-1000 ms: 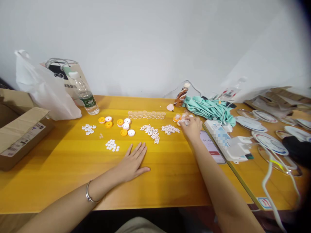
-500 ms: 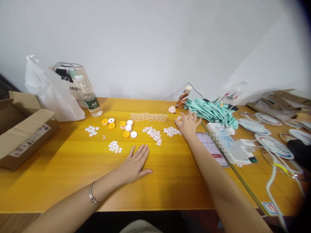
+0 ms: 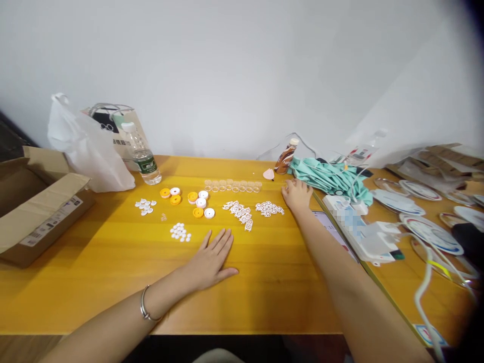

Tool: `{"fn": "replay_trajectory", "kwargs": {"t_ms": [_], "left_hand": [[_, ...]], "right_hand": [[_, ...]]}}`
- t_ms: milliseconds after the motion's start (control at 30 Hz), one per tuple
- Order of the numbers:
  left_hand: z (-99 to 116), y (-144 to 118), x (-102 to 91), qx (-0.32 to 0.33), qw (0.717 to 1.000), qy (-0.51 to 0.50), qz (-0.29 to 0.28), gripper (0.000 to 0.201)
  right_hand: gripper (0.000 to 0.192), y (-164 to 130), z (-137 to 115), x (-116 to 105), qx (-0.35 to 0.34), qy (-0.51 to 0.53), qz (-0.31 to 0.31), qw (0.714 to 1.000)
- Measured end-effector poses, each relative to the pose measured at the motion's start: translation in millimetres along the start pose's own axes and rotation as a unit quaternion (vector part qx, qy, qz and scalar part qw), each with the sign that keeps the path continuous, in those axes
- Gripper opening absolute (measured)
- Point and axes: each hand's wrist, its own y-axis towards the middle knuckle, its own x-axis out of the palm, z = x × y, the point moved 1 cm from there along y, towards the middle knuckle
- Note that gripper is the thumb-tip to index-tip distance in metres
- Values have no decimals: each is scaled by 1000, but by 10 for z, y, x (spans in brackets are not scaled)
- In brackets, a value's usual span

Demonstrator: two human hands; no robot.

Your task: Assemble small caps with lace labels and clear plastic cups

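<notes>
My left hand (image 3: 214, 262) lies flat on the yellow table (image 3: 264, 292), fingers stretched out, holding nothing. Just beyond its fingertips are small white discs (image 3: 180, 232). My right hand (image 3: 298, 195) is at the far right of the table, fingers curled down; what they hold is hidden beneath them. Left of it lies a pile of white openwork pieces (image 3: 269, 208), with more white openwork pieces (image 3: 240, 214) beside that. Clear little cups (image 3: 233, 186) stand in a row behind. Orange round parts (image 3: 192, 197) and white round parts (image 3: 209, 213) sit left of centre.
A water bottle (image 3: 146, 164), white plastic bag (image 3: 91, 151) and open cardboard box (image 3: 49, 217) stand at left. At right are a brown drink bottle (image 3: 285, 159), a folded green umbrella (image 3: 328, 176), a phone (image 3: 328, 229) partly behind my forearm, and a white power strip (image 3: 351, 222).
My right hand's fingers have gone from spread to curled, covering the small orange-and-clear item seen beside them. My left hand stays flat. The view has shifted slightly.
</notes>
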Motion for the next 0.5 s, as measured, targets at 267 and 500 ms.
{"fn": "replay_trajectory", "kwargs": {"t_ms": [267, 500], "left_hand": [[9, 3, -5, -2, 1000, 6, -8, 78], [36, 5, -24, -4, 1000, 20, -1, 77]], "right_hand": [[53, -453, -462, -402, -116, 103, 68, 985], [50, -1688, -851, -805, -350, 285, -71, 890]]}}
